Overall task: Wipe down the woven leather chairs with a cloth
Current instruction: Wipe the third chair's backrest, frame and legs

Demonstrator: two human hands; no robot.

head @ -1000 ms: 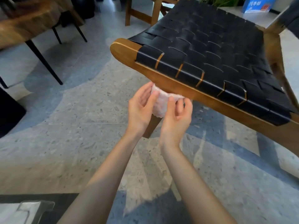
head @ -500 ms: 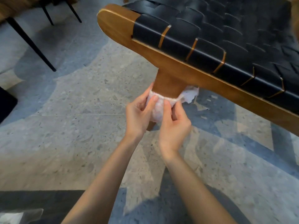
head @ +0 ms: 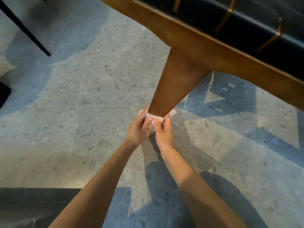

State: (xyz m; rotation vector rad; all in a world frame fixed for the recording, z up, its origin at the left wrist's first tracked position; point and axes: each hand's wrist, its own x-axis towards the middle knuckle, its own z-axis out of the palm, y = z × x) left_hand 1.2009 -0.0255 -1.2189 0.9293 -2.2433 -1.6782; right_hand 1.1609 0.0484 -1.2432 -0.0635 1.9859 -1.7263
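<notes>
A wooden chair with a black woven leather seat (head: 238,22) fills the upper right. Its tapered wooden front leg (head: 176,83) runs down to the floor at the centre. A white cloth (head: 153,119) is wrapped around the bottom of that leg. My left hand (head: 139,129) grips the cloth from the left side of the leg. My right hand (head: 164,132) grips it from the right, fingers curled round the cloth. Most of the cloth is hidden by my fingers and the leg.
The grey speckled floor (head: 82,96) spreads around the leg, with blue shadows to the right. A thin black table leg (head: 26,28) slants at the upper left. A dark mat edge (head: 32,203) lies at the lower left.
Both hands have slid the cloth down the chair leg from just under the seat rail to near the floor. The view has dropped closer to the leg.
</notes>
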